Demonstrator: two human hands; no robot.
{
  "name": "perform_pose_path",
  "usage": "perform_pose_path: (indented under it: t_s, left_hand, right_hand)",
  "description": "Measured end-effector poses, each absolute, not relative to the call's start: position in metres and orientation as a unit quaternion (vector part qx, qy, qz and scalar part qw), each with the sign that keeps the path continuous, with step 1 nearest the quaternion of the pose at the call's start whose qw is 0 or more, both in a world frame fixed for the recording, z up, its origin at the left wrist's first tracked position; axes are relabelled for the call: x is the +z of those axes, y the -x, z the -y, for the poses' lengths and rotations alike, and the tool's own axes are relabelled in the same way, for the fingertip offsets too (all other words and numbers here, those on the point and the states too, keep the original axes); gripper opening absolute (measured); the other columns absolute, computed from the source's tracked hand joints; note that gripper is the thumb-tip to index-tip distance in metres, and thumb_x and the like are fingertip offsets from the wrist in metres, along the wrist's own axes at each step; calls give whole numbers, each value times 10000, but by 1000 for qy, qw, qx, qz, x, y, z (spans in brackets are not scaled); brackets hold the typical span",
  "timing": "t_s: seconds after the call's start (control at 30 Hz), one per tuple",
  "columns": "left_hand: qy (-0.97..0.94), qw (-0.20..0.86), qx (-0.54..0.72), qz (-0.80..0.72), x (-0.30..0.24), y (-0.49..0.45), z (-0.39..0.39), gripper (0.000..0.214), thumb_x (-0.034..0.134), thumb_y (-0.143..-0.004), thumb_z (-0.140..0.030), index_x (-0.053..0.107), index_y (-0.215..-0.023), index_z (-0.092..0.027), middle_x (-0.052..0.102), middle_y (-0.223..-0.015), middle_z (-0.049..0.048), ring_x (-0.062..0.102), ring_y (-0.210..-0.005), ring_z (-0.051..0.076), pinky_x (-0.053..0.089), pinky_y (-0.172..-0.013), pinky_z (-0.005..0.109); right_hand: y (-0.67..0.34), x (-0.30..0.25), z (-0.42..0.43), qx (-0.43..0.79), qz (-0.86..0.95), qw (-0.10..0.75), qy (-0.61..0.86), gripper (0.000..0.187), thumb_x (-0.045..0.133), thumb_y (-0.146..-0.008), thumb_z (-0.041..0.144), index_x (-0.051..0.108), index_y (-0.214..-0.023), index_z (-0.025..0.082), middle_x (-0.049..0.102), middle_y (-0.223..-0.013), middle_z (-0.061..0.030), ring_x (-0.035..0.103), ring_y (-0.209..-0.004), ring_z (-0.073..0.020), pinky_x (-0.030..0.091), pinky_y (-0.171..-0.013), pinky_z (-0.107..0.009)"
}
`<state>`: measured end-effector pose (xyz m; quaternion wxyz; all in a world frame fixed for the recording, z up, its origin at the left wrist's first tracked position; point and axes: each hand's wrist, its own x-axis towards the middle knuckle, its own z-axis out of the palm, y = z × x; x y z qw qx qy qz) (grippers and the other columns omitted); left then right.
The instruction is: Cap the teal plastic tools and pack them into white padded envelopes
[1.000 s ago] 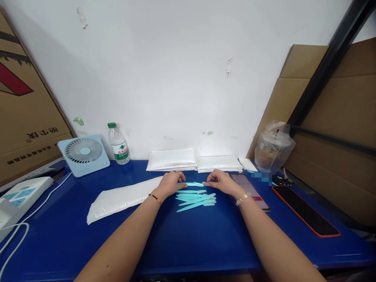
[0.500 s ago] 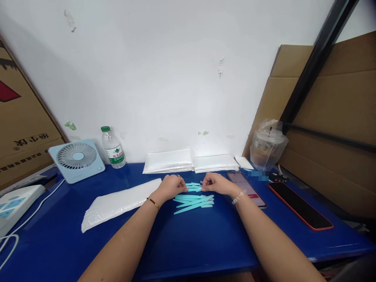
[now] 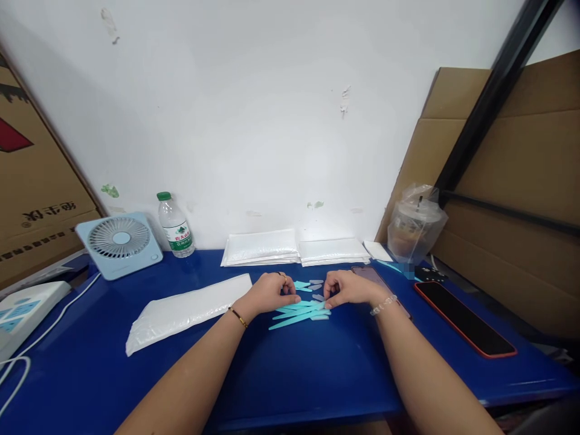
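Where your view begins, the blue counter (image 3: pixel 294 374) has open room toward its near edge. Your cardboard box (image 3: pixel 31 211) at left shows mirrored characters, unreadable; the bottle (image 3: pixel 176 226) label is too small. Your left hand (image 3: pixel 269 293) and right hand (image 3: pixel 347 288) curl over the teal sticks (image 3: pixel 299 313); their grip is hidden.

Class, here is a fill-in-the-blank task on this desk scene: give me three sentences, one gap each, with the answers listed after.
1. Both hands, left hand and right hand, rest over a pile of ____ plastic sticks.
2. The water bottle has a ____ cap.
3. The small fan stands to the ____ of the bottle.

Answers: turquoise; green; left
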<state>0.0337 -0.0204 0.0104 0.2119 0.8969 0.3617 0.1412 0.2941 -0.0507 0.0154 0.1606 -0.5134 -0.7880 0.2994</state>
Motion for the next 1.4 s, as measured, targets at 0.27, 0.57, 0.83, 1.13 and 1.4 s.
perform_pose_path:
  t_s: [0.27,0.57,0.83,1.13,1.4]
  left_hand:
    - [-917,186,109,-336,11,-39,25,229,574,-785,-416,665,-788,-206,647,-766,-5,560,-689,137,337,-590,231]
    - [-873,154,157,-435,6,-23,5,302,622,-724,-456,650,-928,-235,643,-882,7,578,-798,177,366,-643,244]
    - [-917,180,110,-339,10,-38,28,318,634,-710,-516,665,-816,-218,635,-820,2,576,-754,154,363,-627,233]
    - [-889,128,140,-417,9,-32,13,177,597,-768,-372,655,-712,-214,655,-745,-12,570,-686,138,334,-601,240]
    - [-892,160,154,-394,2,-32,13,277,657,-705,-467,655,-836,-223,635,-807,-14,573,-713,137,345,-593,223]
  right_hand:
    - [-290,16,48,365,771,193,484,249,702,-659,390,646,-733,160,601,-697,-1,513,-645,-128,378,-574,-231]
    - [-300,-3,37,330,731,261,537,313,710,-655,425,647,-812,163,627,-769,-22,546,-696,-147,409,-608,-252]
    - [-276,11,51,265,821,135,487,225,719,-670,421,691,-724,205,585,-794,2,535,-723,-144,367,-750,-289]
    - [-288,0,41,277,751,240,548,215,663,-709,374,646,-782,173,632,-740,-10,542,-685,-144,379,-596,-239]
    - [-285,13,55,238,794,154,538,212,699,-664,396,670,-717,193,630,-763,-4,544,-708,-154,363,-657,-258]
